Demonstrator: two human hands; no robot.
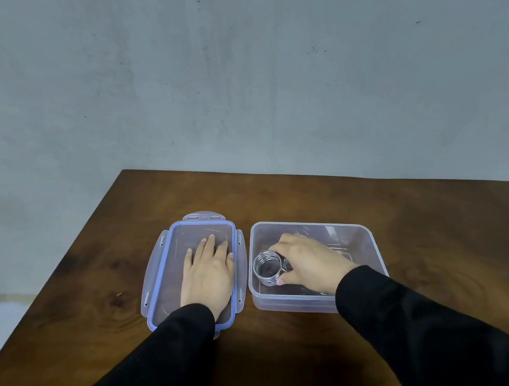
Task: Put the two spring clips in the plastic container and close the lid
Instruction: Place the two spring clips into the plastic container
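Observation:
A clear plastic container [364,231] stands open on the brown table. Inside its left end is a coiled metal spring clip [266,268], and my right hand [309,262] is wrapped around that clip from the right, fingers closed on it. A bit of metal shows under my right wrist near the container's front wall; I cannot tell whether it is the second clip. The lid [172,258], clear with a blue seal and four latches, lies upside down to the left of the container. My left hand [208,274] rests flat on the lid, fingers spread, holding nothing.
The wooden table [440,236] has its left edge running diagonally close to the lid and its far edge against a grey wall [234,69]. Both black sleeves reach in from the bottom of the view.

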